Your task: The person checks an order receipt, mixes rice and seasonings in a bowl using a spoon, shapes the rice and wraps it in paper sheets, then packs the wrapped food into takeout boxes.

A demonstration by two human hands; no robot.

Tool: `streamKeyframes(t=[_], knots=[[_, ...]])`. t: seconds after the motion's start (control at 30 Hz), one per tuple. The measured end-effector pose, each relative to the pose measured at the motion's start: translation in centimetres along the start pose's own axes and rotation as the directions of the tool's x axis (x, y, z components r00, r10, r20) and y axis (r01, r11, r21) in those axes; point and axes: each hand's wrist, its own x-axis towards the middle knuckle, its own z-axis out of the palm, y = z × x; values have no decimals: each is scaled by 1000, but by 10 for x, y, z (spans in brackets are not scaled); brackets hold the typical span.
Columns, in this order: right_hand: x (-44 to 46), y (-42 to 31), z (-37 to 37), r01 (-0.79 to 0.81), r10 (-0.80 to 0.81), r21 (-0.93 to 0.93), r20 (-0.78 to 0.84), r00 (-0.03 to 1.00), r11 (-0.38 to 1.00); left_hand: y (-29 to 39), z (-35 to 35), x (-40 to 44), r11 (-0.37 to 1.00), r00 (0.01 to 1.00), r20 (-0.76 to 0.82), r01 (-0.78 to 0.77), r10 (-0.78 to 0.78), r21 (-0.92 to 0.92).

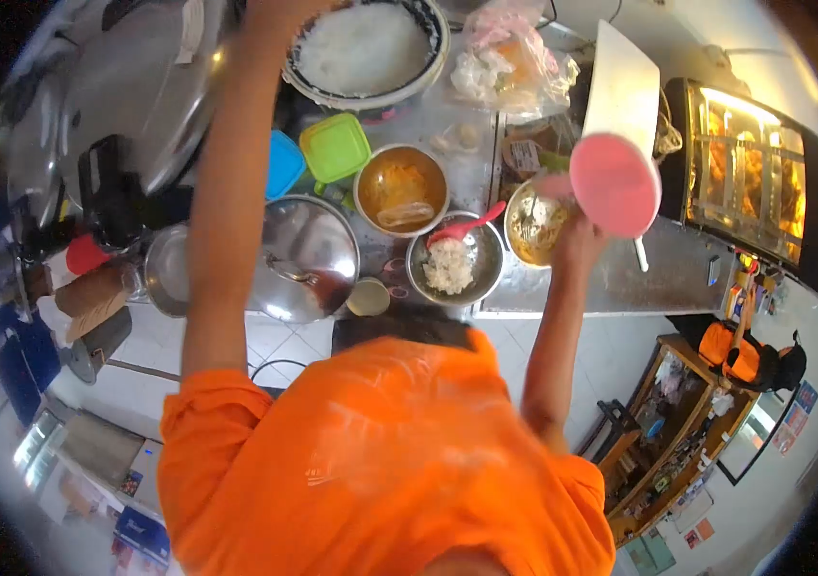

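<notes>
Your right hand is gripping a pink plastic bowl, likely light, easiest at its rim; what your left hand is holding, I cannot tell.

The surface is finished in metallic grey. By its near edge, white rice is contained in a silver bowl, with a pinkish-red spoon laid across. Toward the far edge, the pot is rimmed in off-white and black, and its contents are white. Nearer the left end, one container is coloured lime green, another blue. Yellow-orange is shown by the food beside them. The raised round vessel is coloured pink; the board behind is plain white. The shirt is bright orange, printed with pale marks.
</notes>
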Motion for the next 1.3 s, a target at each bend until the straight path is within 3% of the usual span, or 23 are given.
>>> streamKeyframes(t=[0.07, 0.17, 0.2, 0.27, 0.3, 0.33, 0.4, 0.47, 0.5, 0.53, 0.57, 0.6, 0.67, 0.7, 0.77, 0.8, 0.87, 0.9, 0.97, 1.03, 1.13, 1.2, 1.3], knots=[[33, -28, 43, 89, -106, 248, 59, 993, 965, -24, 40, -69, 985, 985, -116, -109, 125, 137], [83, -48, 134, 212, -292, 530, 72, 954, 821, -37, 73, -122, 988, 985, -102, -147, 142, -45], [91, -57, 166, 214, -377, 711, 77, 923, 670, -41, 80, -136, 978, 989, -60, -141, 133, -153], [96, -54, 222, 281, -351, 816, -103, 931, 506, -41, 80, -152, 972, 997, -7, -75, 75, -225], [110, -35, 248, 421, -377, 696, -228, 898, 582, -41, 80, -158, 953, 998, 57, -22, 41, -304], [102, -26, 260, 412, -386, 711, -211, 898, 570, -42, 83, -163, 958, 999, 47, -6, 21, -287], [80, -20, 282, 273, -247, 508, -121, 962, 817, -46, 89, -172, 950, 998, 10, -63, 69, -305], [64, -19, 288, 267, -272, 527, -70, 960, 807, -59, 86, -179, 936, 999, -4, -39, 40, -351], [64, -21, 277, 557, -563, 279, -64, 824, 782, -66, 82, -184, 877, 1000, -16, 9, -19, -480], [61, -24, 266, 789, -790, 25, 20, 613, 613, -71, 77, -187, 797, 997, -20, 48, -75, -602], [52, -33, 251, 823, -814, -46, 125, 568, 567, -67, 61, -199, 781, 972, -110, 95, -206, -617], [41, -38, 235, 825, -816, -41, 124, 564, 564, -65, 50, -218, 761, 936, -164, 142, -311, -633], [16, -48, 204, 568, -568, 5, 18, 823, 823, -66, 34, -267, 704, 860, -172, 262, -481, -661], [-5, -59, 197, 490, -521, 181, 234, 821, 853, -73, 32, -291, 665, 827, -127, 338, -548, -665], [-44, -63, 215, 585, -641, 322, 592, 489, 745, -94, 44, -324, 625, 781, -33, 473, -623, -621], [-54, -58, 235, 751, -693, 368, 703, 162, 549, -100, 49, -338, 577, 724, 51, 589, -688, -566], [-80, -64, 264, 971, -657, 203, 750, -72, 125, -112, 57, -348, 633, 741, 72, 616, -668, -469], [-85, -64, 277, 972, -660, 198, 748, -70, 122, -116, 58, -349, 680, 752, 88, 634, -654, -369], [-91, -61, 299, 983, -430, 160, 896, -107, 89, -118, 53, -347, 721, 791, 82, 591, -607, -361], [-94, -61, 305, 988, -376, 136, 921, -101, 67, -114, 40, -347, 754, 821, 78, 553, -566, -355], [-94, -66, 304, 992, -295, 109, 951, -87, 58, -92, 19, -369, 723, 745, 231, 666, -626, -185], [-91, -72, 302, 990, -278, 123, 955, -100, 65, -64, 10, -398, 545, 604, 15, 730, -797, -413], [-87, -66, 303, 982, -317, 142, 943, -98, 121, -23, 31, -472, -64, 63, 155, 712, -986, -699]])
